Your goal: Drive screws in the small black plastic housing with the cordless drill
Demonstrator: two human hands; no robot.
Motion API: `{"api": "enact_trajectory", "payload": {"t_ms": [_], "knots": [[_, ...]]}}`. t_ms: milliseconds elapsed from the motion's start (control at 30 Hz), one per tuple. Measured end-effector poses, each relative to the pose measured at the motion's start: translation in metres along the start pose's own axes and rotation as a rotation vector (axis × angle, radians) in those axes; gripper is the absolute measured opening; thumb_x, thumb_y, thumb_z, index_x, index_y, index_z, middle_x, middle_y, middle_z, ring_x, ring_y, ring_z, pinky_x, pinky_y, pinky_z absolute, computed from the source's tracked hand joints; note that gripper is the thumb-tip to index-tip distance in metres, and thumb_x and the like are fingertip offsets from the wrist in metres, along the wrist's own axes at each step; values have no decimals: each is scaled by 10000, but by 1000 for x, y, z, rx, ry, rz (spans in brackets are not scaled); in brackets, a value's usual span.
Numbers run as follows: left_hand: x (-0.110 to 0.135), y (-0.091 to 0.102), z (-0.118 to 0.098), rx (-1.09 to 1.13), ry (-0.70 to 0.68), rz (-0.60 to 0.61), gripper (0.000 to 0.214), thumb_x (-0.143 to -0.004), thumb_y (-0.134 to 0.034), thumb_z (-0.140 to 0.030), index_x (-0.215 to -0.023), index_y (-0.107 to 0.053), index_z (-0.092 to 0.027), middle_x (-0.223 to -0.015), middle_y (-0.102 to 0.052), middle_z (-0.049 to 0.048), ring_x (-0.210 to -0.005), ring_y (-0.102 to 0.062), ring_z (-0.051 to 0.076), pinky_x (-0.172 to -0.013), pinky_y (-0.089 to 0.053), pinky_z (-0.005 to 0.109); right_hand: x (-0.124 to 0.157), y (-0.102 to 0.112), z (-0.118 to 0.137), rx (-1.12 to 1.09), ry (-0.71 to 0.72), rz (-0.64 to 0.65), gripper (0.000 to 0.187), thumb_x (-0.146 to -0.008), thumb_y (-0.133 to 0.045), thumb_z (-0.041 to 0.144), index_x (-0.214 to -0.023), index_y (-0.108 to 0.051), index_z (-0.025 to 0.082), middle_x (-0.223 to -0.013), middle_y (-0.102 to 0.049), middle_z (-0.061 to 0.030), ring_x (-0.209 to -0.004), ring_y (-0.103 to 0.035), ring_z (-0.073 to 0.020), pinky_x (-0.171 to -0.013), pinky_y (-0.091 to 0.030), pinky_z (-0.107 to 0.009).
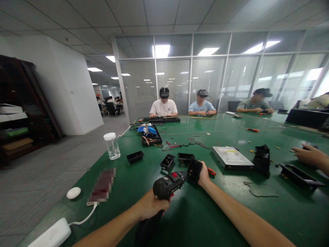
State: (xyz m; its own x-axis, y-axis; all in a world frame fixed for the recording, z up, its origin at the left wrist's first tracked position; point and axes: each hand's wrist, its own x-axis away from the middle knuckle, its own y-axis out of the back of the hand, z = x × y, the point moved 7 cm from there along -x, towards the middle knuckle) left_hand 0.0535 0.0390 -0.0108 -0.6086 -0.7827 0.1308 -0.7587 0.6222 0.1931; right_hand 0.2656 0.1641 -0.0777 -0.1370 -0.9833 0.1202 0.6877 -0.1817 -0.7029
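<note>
My left hand (149,206) is wrapped round the handle of a black cordless screwdriver (168,185) with a red switch, its nose pointing right and away. My right hand (204,175) is closed on a small black plastic part (194,169), holding it upright against the tool's tip above the green table (195,212). Just right of that hand lies a red-handled tool (211,171). Three more black plastic parts (167,161) (185,157) (135,156) lie on the table just beyond.
An optical drive (231,157) and a black block (262,159) lie to the right, with another person's hand (308,155) beyond. A clear jar (111,145), white mouse (73,192), white power brick (51,235) sit left. Three people sit at the far end.
</note>
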Motion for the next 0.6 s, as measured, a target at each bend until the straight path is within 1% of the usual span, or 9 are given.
{"api": "enact_trajectory", "payload": {"t_ms": [100, 200, 367, 600], "knots": [[1, -1, -5, -4, 1, 8, 168, -594, -481, -104, -754, -514, -142, -623, -469, -28, -555, -447, 92, -531, -361, 222, 1, 0, -1, -38, -38, -27, 198, -687, -445, 366, -587, -498, 204, -449, -521, 14, -398, -497, -150, -405, -419, -281], [2, -2, -8, -7, 16, 7, 167, -591, -479, -101, -750, -513, -142, -617, -465, -31, -557, -446, 91, -538, -362, 222, 1, -1, 0, -36, -31, -32, 198, -691, -440, 363, -588, -496, 204, -447, -520, 14, -395, -496, -147, -403, -417, -276], [1, -1, -4, -16, 23, 0, 186, -587, -485, -109, -768, -515, -143, -624, -474, -29, -550, -450, 94, -542, -368, 232, 2, 0, -1, -22, -41, -51, 196, -690, -450, 367, -589, -496, 206, -442, -518, 10, -393, -495, -154, -394, -414, -284], [1, 1, -1, -47, 18, -23, 161, -595, -487, -127, -752, -519, -144, -601, -474, -27, -547, -453, 100, -536, -362, 232, 3, -3, 0, -42, -45, -16, 203, -692, -442, 373, -588, -492, 206, -440, -509, 18, -383, -486, -147, -397, -408, -279]]}}
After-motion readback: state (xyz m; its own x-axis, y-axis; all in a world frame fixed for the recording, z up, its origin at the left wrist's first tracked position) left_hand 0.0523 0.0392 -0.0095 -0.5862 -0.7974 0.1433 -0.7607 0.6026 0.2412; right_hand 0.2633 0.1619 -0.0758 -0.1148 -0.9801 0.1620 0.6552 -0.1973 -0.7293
